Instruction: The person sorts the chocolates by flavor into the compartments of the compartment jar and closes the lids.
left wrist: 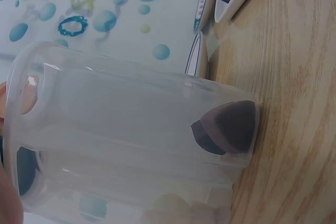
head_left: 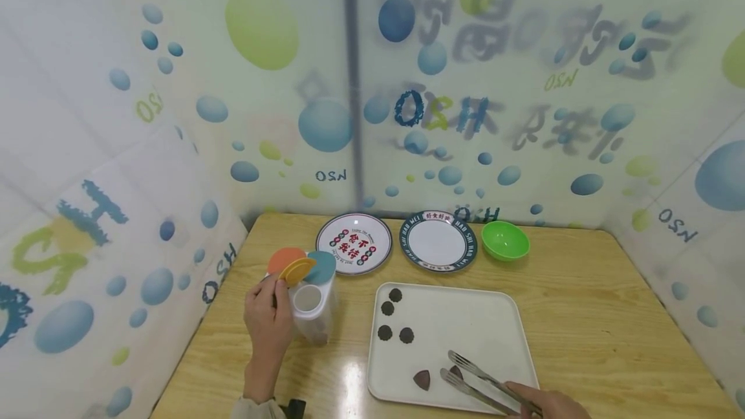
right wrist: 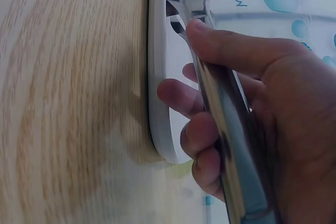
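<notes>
My left hand [head_left: 270,315] pinches a yellow lid [head_left: 297,270] at the top of a clear plastic container [head_left: 317,319], whose round opening shows uncovered. Orange [head_left: 285,257] and blue [head_left: 322,268] lids sit behind it. Dark pieces [left wrist: 228,127] lie at the container's bottom in the left wrist view. My right hand [head_left: 550,403] grips metal tongs [head_left: 483,390] with fork-like tips. The tips are on either side of a dark triangular piece [head_left: 456,372] over the white tray [head_left: 489,315]. Another triangular piece [head_left: 421,379] lies left of the tips.
Several dark scalloped pieces [head_left: 396,295] lie on the tray's left part. Behind stand a plate with red characters [head_left: 355,264], a plate with a dark blue rim [head_left: 409,247] and a green bowl [head_left: 505,241]. Patterned curtains [head_left: 279,115] enclose the wooden table [head_left: 611,322].
</notes>
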A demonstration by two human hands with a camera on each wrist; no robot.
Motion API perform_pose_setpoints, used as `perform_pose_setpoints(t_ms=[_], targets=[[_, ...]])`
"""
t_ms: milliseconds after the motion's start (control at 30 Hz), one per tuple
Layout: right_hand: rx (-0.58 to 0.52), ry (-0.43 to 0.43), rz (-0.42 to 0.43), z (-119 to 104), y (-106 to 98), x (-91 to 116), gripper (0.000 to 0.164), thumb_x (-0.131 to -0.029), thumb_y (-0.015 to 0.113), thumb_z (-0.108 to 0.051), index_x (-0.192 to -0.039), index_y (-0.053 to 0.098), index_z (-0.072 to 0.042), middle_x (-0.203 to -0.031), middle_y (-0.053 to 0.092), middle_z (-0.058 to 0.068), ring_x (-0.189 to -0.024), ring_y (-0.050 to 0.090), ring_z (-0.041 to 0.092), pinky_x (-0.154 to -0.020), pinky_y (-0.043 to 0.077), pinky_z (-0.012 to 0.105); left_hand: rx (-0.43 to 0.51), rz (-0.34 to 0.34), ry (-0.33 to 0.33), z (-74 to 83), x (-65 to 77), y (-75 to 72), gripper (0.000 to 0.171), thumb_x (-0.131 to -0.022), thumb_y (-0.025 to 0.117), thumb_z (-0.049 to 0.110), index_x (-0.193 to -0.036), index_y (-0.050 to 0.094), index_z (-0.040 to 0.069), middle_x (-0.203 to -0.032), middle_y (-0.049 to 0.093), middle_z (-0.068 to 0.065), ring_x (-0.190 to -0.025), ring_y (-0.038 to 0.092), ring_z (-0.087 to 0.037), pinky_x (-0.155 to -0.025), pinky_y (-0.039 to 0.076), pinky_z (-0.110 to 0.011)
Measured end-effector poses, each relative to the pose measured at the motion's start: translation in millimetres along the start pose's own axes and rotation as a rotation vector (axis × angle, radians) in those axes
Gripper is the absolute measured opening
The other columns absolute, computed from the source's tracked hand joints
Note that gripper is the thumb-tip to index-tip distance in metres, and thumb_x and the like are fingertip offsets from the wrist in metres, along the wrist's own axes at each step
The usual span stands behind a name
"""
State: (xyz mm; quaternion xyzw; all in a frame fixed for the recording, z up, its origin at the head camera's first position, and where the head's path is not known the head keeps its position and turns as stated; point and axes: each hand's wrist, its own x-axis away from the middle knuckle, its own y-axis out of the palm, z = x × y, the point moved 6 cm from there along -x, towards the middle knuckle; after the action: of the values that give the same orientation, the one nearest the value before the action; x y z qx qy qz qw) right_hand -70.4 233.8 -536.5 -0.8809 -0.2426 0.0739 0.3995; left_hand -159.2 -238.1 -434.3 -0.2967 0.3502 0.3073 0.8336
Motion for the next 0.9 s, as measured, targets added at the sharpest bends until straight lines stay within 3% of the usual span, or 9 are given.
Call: perform_pose_setpoints(t_ms=[200,367,533,700,900], targets=[[-0.040,0.136,-0.004,0,2,-2,0.058,-0.092,0.069,-0.038,-0.125,0.063,0.009,-0.070,0.060,-0.019,-0.058,0.048,-0.007,-0.050,0.041,0.020,-0.009,-0.011,-0.004,-0.2,-0.1,-0.4,0.018,-0.096,0.053,0.003,-0.090,0.069,-0.003,-0.083,0.070,-0.018,-0.072,0.058,-0.027,-0.070,0.039,-0.029],[-0.126,0.218,-0.059,-2,2,-4,0.061,-0.094,0.066,-0.039,-0.131,0.058,0.009,-0.069,0.059,-0.014,-0.051,0.045,-0.004,-0.044,0.037,0.020,0.000,0.000,0.006,-0.8,0.0,-0.6,0.017,-0.095,0.054,0.001,-0.091,0.069,-0.003,-0.084,0.070,-0.020,-0.073,0.059,-0.030,-0.073,0.039,-0.029],[-0.141,0.316,-0.104,1,0,-5,0.063,-0.095,0.062,-0.042,-0.135,0.056,0.006,-0.079,0.061,-0.006,-0.052,0.044,0.001,-0.045,0.034,0.021,-0.002,-0.013,-0.003,-0.9,0.1,-0.1,0.017,-0.096,0.054,0.002,-0.092,0.070,-0.003,-0.086,0.070,-0.020,-0.075,0.059,-0.028,-0.073,0.040,-0.029],[-0.153,0.365,-0.105,4,0,-8,0.066,-0.095,0.063,-0.044,-0.138,0.054,0.005,-0.085,0.060,-0.001,-0.058,0.045,0.004,-0.049,0.035,0.023,-0.002,-0.007,0.012,-0.4,-1.0,0.3,0.018,-0.095,0.053,0.002,-0.088,0.069,-0.003,-0.079,0.069,-0.018,-0.067,0.053,-0.021,-0.067,0.038,-0.025],[-0.110,0.351,-0.075,-2,-2,-14,0.063,-0.095,0.061,-0.044,-0.137,0.055,0.003,-0.079,0.058,-0.003,-0.059,0.044,0.003,-0.050,0.036,0.024,0.006,0.004,0.028,0.1,-1.0,-0.5,0.016,-0.094,0.054,-0.001,-0.089,0.069,-0.004,-0.080,0.069,-0.016,-0.065,0.050,-0.018,-0.065,0.037,-0.023]])
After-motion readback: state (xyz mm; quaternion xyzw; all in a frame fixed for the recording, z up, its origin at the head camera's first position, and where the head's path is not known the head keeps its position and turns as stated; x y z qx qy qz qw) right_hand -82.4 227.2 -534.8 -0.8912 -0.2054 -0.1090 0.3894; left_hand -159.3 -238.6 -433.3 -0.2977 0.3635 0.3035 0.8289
